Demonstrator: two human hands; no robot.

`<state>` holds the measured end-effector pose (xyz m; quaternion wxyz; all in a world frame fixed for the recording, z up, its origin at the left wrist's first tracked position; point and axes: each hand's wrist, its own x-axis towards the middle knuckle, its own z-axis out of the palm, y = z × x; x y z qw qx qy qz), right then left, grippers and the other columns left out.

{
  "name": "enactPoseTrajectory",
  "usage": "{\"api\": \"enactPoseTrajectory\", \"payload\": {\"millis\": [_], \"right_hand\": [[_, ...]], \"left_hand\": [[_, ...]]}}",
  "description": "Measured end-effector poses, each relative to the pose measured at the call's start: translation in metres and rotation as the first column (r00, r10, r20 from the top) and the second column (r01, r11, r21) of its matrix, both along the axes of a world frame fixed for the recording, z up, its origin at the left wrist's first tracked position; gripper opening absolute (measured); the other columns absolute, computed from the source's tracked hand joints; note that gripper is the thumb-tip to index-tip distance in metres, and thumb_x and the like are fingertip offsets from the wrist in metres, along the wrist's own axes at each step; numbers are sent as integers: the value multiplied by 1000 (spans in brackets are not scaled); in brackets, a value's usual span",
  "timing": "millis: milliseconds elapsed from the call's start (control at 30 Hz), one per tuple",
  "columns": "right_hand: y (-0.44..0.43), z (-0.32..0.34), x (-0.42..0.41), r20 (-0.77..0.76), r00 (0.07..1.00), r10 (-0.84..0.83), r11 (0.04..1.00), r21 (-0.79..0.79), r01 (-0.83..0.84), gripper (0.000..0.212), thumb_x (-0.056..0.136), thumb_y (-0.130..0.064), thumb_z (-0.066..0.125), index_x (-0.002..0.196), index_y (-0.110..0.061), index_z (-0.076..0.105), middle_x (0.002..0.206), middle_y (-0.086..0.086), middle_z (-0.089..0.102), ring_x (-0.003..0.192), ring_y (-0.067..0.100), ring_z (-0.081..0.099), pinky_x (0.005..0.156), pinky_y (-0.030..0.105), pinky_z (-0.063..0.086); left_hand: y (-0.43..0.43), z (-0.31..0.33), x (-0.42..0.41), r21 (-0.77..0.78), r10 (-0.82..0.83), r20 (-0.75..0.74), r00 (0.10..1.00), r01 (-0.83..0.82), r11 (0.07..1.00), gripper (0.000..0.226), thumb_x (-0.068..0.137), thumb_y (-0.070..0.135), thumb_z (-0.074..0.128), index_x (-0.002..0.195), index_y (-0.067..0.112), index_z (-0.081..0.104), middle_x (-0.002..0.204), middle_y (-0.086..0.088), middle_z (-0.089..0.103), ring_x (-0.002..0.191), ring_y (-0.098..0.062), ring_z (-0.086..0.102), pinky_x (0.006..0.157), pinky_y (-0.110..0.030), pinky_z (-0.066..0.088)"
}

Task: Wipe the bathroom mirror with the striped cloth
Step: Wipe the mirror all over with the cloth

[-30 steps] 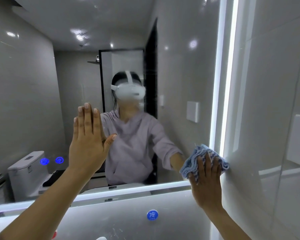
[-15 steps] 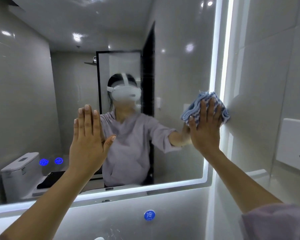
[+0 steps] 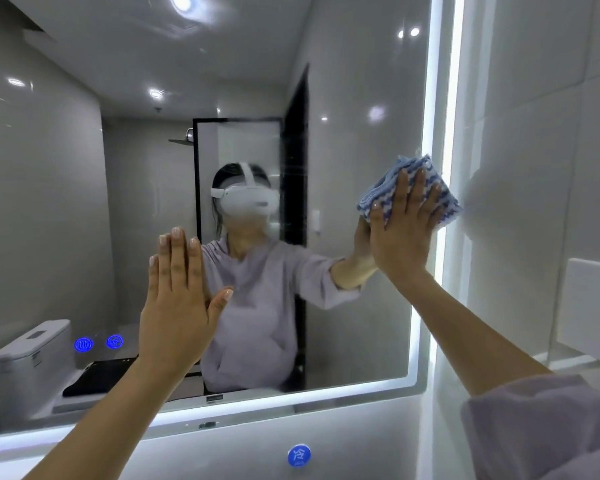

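Note:
A large lit bathroom mirror (image 3: 361,98) fills most of the view, with a glowing white strip along its right and bottom edges. My right hand (image 3: 400,233) presses a folded blue-and-white striped cloth (image 3: 440,199) flat against the glass at the mirror's right edge, about mid-height. The cloth bunches above and beside my fingers. My left hand (image 3: 177,306) rests flat on the glass left of centre, fingers together and pointing up, holding nothing. A person in a headset and a lilac top is reflected between my hands.
The tiled side wall (image 3: 534,133) stands directly right of the mirror, with a white socket (image 3: 593,310) on it. Two blue touch icons (image 3: 99,342) glow low on the glass. A round blue sticker (image 3: 299,455) sits on the panel below the mirror.
My right hand has carried the cloth up the mirror's right edge from near the bottom corner to mid-height. My left hand has stayed flat in the same spot on the glass.

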<state>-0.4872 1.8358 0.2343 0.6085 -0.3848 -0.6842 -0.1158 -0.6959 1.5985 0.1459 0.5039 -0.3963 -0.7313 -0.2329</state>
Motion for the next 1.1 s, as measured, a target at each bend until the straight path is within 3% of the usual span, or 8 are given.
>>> {"api": "enactPoseTrajectory", "payload": {"millis": [167,333,500,667,867,1000,1100], "right_hand": [[-39,13,-37,195,981,2,985,168,-35,74,97,-50,30,153,-10,3,159,19,-1,145,43,-5,116,60,-2],[-83,33,-74,312,949,52,948,284,-145,70,97,-54,18,153,-15,5,160,15,0,146,38,-5,118,53,-7],[-111,36,-102,458,888,40,886,394,-243,67,97,-54,26,153,-19,12,161,8,7,148,33,0,118,50,-5],[-122,34,-110,499,866,-31,876,431,-217,64,98,-55,25,153,-26,10,161,3,6,148,31,-1,117,48,-10],[-104,48,-96,523,852,-31,815,507,-281,59,97,-49,26,151,-25,25,159,5,21,147,33,12,119,52,7],[-77,61,-73,449,894,-5,855,465,-229,58,99,-47,19,151,-23,23,159,7,19,147,34,12,119,50,5],[-49,67,-46,376,926,-11,890,426,-163,57,100,-44,24,152,-23,19,160,8,15,147,34,8,119,48,3]], "left_hand": [[0,0,1,-13,13,19,1000,-13,1000,85,94,59,16,150,-4,6,159,-23,-3,149,-35,-4,121,-39,-7],[-1,0,2,-17,4,23,1000,-4,1000,86,95,61,10,150,-5,9,159,-24,0,148,-36,-1,121,-38,-8],[-1,-1,0,-26,20,30,999,-19,999,87,94,63,6,150,-3,6,160,-22,-3,149,-34,-4,121,-37,-9],[0,-1,-1,-25,31,22,999,-30,999,86,94,61,14,150,-3,6,160,-21,-3,149,-34,-2,121,-37,-9],[-1,0,-1,-29,33,8,999,-33,999,85,94,60,15,150,-3,6,160,-22,-3,149,-34,-2,121,-38,-8],[0,-1,-2,-23,25,5,1000,-25,999,85,94,60,13,150,-4,9,159,-23,-1,149,-35,-2,121,-41,-2],[1,-2,-3,-22,27,8,1000,-27,999,86,95,61,9,150,-5,9,159,-23,0,149,-35,-1,121,-43,1]]}}
